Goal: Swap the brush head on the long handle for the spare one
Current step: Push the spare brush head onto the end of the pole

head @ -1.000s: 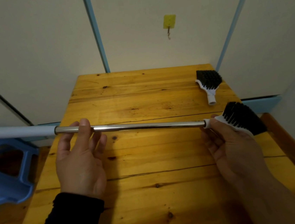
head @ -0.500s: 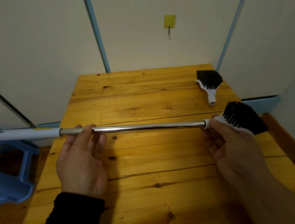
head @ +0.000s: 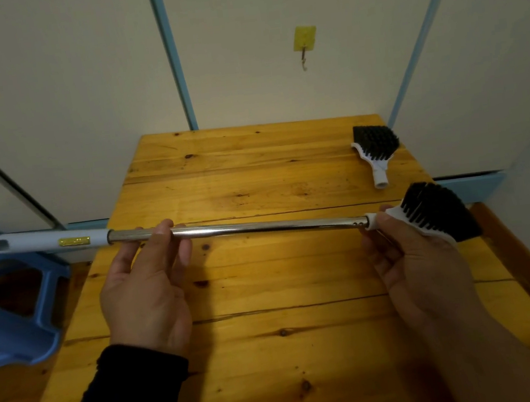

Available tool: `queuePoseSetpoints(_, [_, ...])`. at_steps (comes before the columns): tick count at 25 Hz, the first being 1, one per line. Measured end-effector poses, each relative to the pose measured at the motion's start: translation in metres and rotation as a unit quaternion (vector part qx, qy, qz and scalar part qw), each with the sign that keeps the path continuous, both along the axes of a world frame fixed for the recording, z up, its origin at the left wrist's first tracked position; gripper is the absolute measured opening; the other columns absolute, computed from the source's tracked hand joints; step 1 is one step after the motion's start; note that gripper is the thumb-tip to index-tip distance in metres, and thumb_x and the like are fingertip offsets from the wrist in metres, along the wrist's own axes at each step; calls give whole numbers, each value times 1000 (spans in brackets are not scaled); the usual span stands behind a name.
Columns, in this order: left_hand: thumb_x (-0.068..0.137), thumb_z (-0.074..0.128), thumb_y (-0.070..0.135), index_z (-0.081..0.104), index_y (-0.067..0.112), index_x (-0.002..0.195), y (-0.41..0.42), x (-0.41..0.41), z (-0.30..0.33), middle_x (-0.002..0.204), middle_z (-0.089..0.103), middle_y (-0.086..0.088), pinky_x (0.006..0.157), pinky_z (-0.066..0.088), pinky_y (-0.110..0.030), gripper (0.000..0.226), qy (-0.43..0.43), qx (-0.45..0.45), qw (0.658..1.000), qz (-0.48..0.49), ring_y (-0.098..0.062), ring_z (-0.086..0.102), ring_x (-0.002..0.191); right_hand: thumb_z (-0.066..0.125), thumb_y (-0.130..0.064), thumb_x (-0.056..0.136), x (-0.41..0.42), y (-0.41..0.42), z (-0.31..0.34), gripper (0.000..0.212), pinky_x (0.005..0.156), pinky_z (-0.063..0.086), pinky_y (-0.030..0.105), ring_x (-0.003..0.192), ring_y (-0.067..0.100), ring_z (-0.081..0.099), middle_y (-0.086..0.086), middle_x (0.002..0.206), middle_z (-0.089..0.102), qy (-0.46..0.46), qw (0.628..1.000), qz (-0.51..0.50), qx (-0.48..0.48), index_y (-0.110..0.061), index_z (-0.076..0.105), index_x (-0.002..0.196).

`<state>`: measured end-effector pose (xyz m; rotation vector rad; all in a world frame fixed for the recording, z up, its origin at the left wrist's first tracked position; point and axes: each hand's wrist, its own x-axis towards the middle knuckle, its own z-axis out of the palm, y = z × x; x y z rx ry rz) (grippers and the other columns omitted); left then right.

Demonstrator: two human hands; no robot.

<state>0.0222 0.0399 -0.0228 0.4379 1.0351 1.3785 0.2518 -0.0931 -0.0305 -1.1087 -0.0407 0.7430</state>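
Observation:
I hold a long handle (head: 260,226) level above the wooden table (head: 254,175); it is a shiny metal tube with a pale plastic grip at its left end. My left hand (head: 144,287) grips the tube near that plastic part. A brush head (head: 436,212) with black bristles on a white base is fitted to the right end, and my right hand (head: 418,256) holds its white neck from below. The spare brush head (head: 375,148), same black and white, lies on the table at the far right, bristles up and socket towards me.
A blue plastic stool (head: 8,306) stands on the floor to the left of the table, under the handle's end. A yellow wall hook (head: 304,42) hangs above the table. The table's right edge runs close to a wooden skirting.
The handle has slid to the right through my left hand, so more of the pale grip shows. My left fingers have shifted on the tube. The right hand and both brush heads stay put.

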Motion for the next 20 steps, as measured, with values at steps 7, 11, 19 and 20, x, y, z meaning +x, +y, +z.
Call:
queuePoseSetpoints(7, [91,81,22,62,16,136,-1,1,-1,115,79,-3,81,65,-30,49,-5,25,1000,1,-18,80,108,72,-7,88,1,1,-3,29,77,60,33,107,26,73,20,125,71,7,1000,0,-2,-8,69,117])
queuePoseSetpoints(11, [93,79,13,64,11,141,1,0,-5,99,79,1,82,64,-28,51,-14,23,1000,-12,-20,77,114,73,-9,84,2,0,-2,30,77,60,33,108,26,73,17,124,72,10,1000,1,2,-9,70,114])
queuePoseSetpoints(19, [97,76,24,64,13,138,0,2,-4,115,77,-7,84,65,-32,45,-17,27,999,-27,-17,79,102,74,-10,82,0,-1,-1,39,79,60,34,104,24,73,21,128,70,4,1000,0,3,-6,68,121])
queuePoseSetpoints(20, [95,78,26,65,14,139,-1,2,-4,111,76,-4,82,65,-31,47,-1,28,999,-26,-15,78,96,74,-10,83,1,-1,-1,39,78,60,33,105,24,73,21,129,70,4,1000,0,2,-5,68,122])
